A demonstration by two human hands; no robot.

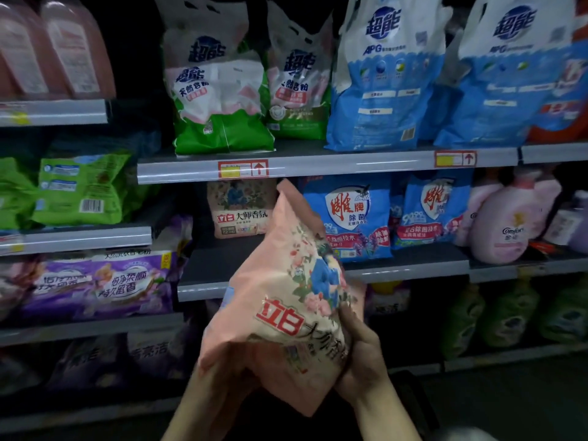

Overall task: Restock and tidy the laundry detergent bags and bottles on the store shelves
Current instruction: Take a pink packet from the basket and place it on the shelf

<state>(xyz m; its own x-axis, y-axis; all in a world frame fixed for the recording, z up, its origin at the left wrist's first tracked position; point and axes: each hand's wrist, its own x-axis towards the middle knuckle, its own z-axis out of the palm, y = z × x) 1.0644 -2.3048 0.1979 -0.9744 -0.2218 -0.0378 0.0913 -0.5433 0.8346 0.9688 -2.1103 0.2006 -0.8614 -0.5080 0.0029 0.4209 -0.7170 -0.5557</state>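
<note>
I hold a pink floral detergent bag point(283, 300) with red lettering in front of the middle shelf point(203, 283), tilted with its top toward the shelf. My left hand point(229, 377) grips its lower left corner from underneath. My right hand point(359, 354) grips its right side, fingers curled on the front. A matching pink floral bag point(238, 208) stands upright at the back of that shelf, with bare shelf in front of it.
Blue bags point(350, 218) and pink softener bottles point(499, 227) stand to the right on the same shelf. Green-and-white bags point(219, 90) and tall blue bags point(388, 74) fill the shelf above. Green bags point(79, 192) and purple bags point(101, 281) lie at left. Green bottles point(509, 313) stand lower right.
</note>
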